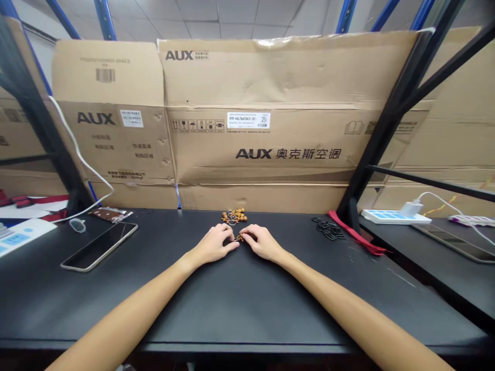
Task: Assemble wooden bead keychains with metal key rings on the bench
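Note:
My left hand (215, 244) is closed in a pinch at the left end of a small keychain with brown beads (240, 237), where a bit of metal ring shows. From the other side my right hand (264, 243) pinches the beaded end between thumb and fingertips. Both hands rest low over the black table, and the fingers partly cover the keychain. Just beyond them lies a pile of similar brown beaded keychains (240, 214) with metal rings.
On the left of the table (247, 304) are a phone (99, 247), a clear oval piece (77, 225), a brown packet (112, 214) and a power strip (23, 236). Black rings (329, 230) and a red strap (358, 236) lie right. Cardboard (255, 82) stands behind.

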Available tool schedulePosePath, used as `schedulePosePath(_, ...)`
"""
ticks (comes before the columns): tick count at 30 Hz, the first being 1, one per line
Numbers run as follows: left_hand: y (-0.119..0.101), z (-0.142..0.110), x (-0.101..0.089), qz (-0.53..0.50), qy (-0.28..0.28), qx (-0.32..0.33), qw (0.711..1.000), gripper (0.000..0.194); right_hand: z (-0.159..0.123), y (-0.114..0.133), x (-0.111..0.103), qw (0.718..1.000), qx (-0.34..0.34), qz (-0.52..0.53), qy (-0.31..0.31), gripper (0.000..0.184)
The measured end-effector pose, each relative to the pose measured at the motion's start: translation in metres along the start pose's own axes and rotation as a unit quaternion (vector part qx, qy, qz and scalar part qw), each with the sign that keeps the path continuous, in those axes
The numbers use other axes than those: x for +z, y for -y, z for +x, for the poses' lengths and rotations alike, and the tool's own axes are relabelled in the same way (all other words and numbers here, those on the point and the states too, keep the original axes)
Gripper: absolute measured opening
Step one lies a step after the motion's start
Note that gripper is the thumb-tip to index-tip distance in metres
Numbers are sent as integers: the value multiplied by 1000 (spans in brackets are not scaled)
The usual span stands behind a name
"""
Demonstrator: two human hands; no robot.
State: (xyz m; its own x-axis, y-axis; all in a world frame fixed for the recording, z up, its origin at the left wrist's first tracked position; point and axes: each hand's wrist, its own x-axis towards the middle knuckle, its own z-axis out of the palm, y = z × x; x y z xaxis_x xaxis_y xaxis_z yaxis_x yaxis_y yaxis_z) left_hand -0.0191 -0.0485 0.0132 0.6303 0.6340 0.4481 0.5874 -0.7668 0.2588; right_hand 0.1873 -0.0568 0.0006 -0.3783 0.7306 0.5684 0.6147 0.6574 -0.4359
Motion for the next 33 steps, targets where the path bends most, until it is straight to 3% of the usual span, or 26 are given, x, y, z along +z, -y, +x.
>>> schedulePosePath(7,4,1,3,19,1,17,1000,17,-1,4,-3,999,-16,35,34,19)
schedulePosePath(14,5,1,4,-3,7,35,999,18,-1,-3,2,998,35,-44,-6,15)
schedulePosePath(21,1,0,2,-2,5,24,1000,16,-2,3,-2,999,-32,14,29,16)
schedulePosePath(26,0,0,3,5,5,38,999,13,-1,4,-3,999,-18,19,33,16)
schedulePosePath(31,1,1,4,5,0,39,999,15,0,-2,0,998,44,-50,-11,14)
schedulePosePath(33,1,0,3,5,4,34,999,15,0,-2,0,998,35,-45,-4,14)
